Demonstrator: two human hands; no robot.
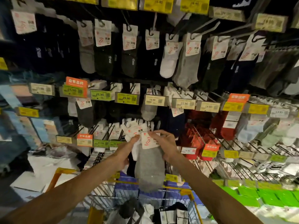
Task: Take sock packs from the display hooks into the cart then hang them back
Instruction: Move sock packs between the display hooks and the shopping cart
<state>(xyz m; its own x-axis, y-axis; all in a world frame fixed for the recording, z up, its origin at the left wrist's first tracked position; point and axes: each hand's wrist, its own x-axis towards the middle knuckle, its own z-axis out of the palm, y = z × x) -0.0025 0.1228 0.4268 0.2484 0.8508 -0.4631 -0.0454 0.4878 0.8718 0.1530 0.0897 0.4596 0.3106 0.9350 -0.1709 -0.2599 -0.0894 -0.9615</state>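
While both arms reach out over the cart (187,192), a few sock packs already lie in its wire basket at the bottom of the view, some dark, some white. The cart sits right under the hands, likely so a pack can drop straight in.

A little farther out, the right hand (163,143) pinches the white card top of a grey sock pack (149,168) between thumb and fingers. The grey sock hangs down loose below the card. Holding it by the card makes sense, because that is where the hanging hole is.

The left hand (129,147) is closed on a bunch of white sock packs (134,131) still sitting on their display hook (120,132). It looks like it keeps them pushed aside so the grey pack can slide on or off. Which way the grey pack is going, I cannot tell.

Behind the hands, rows of more socks hang on the display wall (145,81), grey, black, white and red. Yellow and green price tags (126,98) sit at the hook ends so shoppers can read them.
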